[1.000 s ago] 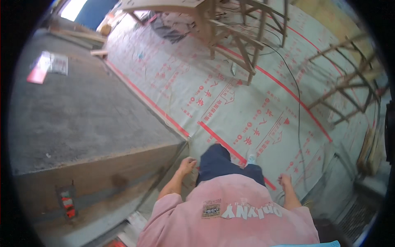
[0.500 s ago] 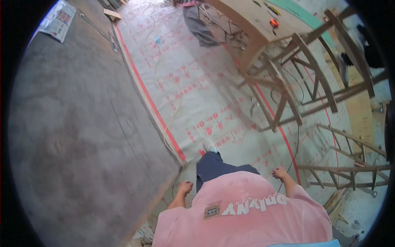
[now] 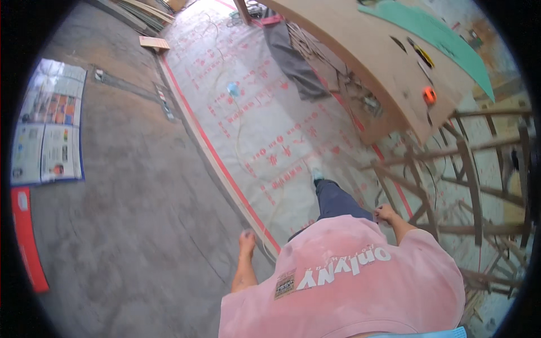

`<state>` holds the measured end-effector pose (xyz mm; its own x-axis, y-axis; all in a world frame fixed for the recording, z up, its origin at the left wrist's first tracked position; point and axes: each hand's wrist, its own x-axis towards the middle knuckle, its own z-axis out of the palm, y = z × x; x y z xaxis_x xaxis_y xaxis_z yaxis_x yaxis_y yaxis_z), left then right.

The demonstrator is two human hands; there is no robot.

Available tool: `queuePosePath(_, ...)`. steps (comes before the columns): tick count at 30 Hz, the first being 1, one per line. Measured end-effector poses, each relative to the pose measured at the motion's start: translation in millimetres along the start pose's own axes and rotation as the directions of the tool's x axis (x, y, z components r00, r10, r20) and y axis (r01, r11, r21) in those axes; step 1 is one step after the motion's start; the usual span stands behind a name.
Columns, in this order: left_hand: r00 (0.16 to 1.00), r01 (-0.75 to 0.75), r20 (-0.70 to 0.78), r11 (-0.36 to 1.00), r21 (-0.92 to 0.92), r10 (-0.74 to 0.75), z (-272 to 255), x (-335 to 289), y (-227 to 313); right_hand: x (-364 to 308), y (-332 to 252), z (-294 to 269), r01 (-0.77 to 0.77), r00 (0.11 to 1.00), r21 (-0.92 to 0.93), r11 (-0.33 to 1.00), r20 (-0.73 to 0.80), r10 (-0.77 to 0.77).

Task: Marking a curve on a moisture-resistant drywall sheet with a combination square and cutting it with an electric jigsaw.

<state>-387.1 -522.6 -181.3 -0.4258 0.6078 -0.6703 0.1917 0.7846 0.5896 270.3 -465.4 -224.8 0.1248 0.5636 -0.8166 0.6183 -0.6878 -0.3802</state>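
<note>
The person's left hand [image 3: 247,241] hangs near the right edge of the grey slab [image 3: 141,219] on the left; the right hand [image 3: 385,213] is nearest the wooden frame [image 3: 472,180] on the right. Both hands' fingers look curled, how tightly I can't tell from here. Far right, a curved tabletop [image 3: 360,42] carries an orange tape measure [image 3: 429,95] and a green sheet [image 3: 437,42].

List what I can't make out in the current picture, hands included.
All in the head view:
Left hand: blurred and small; finger detail unclear.
Right hand: curled and small; its palm is hidden by its own fingers.
One foot: hidden beneath the pink shirt.
Red sheet: cut off by the dark fisheye rim.
Curved table: cut off by the top edge.
</note>
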Motion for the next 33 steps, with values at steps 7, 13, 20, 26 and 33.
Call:
queuePosePath(7,0.929,0.330,0.181,0.944,-0.013,-0.322,-5,66,70,133,-352,-124,0.339,0.932,0.014,0.941,0.131,-0.338)
queuePosePath(13,0.927,0.334,0.142,0.937,0.103,-0.346,16,174,299,198,-648,-162,0.560,0.811,0.036,0.827,0.176,-0.557)
queuePosePath(20,0.938,0.276,0.219,0.961,0.003,-0.270,-25,441,413,311,-879,-208,0.680,0.730,-0.185,0.710,0.260,-0.632)
queuePosePath(26,0.992,0.082,0.104,0.992,-0.101,-0.071,-93,623,709,368,-1031,-280,0.591,0.806,-0.082,0.803,0.092,-0.584)
queuePosePath(33,0.998,-0.057,0.026,0.994,-0.098,0.060,-112,814,885,472,-1240,-347,0.668,0.731,0.086,0.739,0.108,-0.674)
